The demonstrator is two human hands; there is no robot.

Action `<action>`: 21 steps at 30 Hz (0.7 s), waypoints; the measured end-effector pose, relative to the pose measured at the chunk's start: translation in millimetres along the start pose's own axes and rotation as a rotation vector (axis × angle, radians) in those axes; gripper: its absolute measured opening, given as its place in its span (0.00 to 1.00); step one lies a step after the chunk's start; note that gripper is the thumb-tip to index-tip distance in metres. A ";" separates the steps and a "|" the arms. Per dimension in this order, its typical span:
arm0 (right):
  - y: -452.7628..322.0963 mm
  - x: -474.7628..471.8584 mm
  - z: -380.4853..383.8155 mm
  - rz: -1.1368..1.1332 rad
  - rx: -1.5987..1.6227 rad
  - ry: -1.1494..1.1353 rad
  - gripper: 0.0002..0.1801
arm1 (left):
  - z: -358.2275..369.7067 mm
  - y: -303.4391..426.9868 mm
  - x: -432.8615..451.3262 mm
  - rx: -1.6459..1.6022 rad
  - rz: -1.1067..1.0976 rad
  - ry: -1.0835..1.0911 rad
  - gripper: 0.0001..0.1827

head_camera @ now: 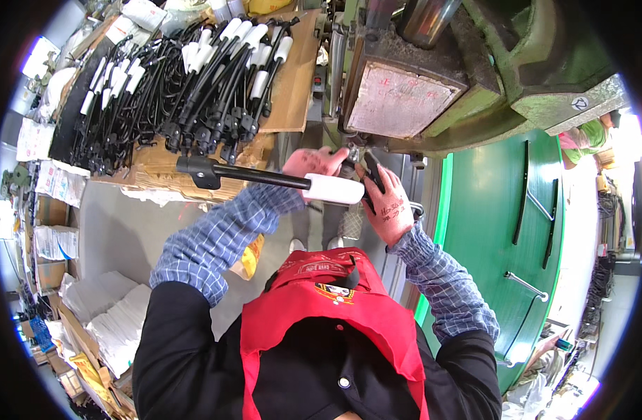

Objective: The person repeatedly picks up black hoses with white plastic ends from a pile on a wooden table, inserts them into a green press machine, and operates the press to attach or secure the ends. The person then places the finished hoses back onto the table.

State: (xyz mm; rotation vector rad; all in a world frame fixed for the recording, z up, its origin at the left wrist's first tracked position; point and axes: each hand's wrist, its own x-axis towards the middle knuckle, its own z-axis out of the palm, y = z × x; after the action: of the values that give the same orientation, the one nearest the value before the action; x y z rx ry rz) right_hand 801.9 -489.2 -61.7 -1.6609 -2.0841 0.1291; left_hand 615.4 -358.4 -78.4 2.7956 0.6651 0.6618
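A black wiper arm (pixel 263 175) with a white sleeve (pixel 335 189) on its right end crosses in front of my left wrist. Its broad black head (pixel 197 172) points left. My left hand (pixel 314 161) reaches to the foot of the press, fingers bent around a small metal fitting (pixel 353 152); whether it grips anything is hidden. My right hand (pixel 392 202) has a black part (pixel 374 172) between thumb and fingers, beside the sleeve's end. How this part joins the sleeved arm cannot be seen. Both hands wear pinkish coverings, the right one marked with writing.
A green machine press (pixel 405 100) stands ahead. Left, many black arms with white sleeves (pixel 210 89) are heaped on cardboard (pixel 289 73). To the right runs a green conveyor belt (pixel 473 210) carrying several wiper arms (pixel 521 194). A person (pixel 589 134) is beyond it.
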 end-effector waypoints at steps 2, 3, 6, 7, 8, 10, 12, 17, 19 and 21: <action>7.1 -2.1 1.0 0.009 -0.036 -0.031 0.40 | 8.4 -10.4 15.5 0.064 -0.026 -0.011 0.17; 10.8 -0.6 4.5 0.005 -0.047 -0.024 0.39 | 13.8 -16.1 18.7 0.029 -0.016 0.021 0.15; 21.7 6.8 17.2 -0.012 -0.092 -0.006 0.38 | 26.3 -27.4 23.0 0.070 -0.017 0.077 0.11; 21.3 9.7 18.2 -0.002 -0.096 -0.016 0.36 | 27.3 -31.5 22.9 0.067 -0.023 0.072 0.10; 23.4 11.6 22.1 -0.001 -0.095 -0.030 0.35 | 29.3 -33.4 21.1 0.057 -0.001 0.124 0.09; 27.9 14.7 29.7 -0.005 -0.093 -0.073 0.32 | 28.2 -33.0 19.6 0.056 -0.004 0.126 0.09; 28.9 15.4 32.9 -0.002 -0.078 -0.098 0.31 | 33.8 -34.3 13.5 0.025 -0.039 0.122 0.11; 26.1 14.1 41.5 0.037 -0.058 -0.237 0.30 | 67.8 -48.8 -7.8 0.020 -0.116 0.021 0.22; 27.5 11.3 43.0 0.030 -0.073 -0.231 0.29 | 58.0 -37.5 -7.3 0.050 -0.224 -0.015 0.25; 23.2 0.5 23.1 0.099 -0.163 -0.256 0.29 | 43.2 -20.0 -33.7 0.233 -0.339 -0.220 0.32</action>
State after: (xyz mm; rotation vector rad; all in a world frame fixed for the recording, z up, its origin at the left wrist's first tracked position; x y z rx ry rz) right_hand 813.0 -477.7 -90.2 -1.9341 -2.2490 0.2202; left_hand 600.9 -360.0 -134.9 2.7947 1.1961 0.2216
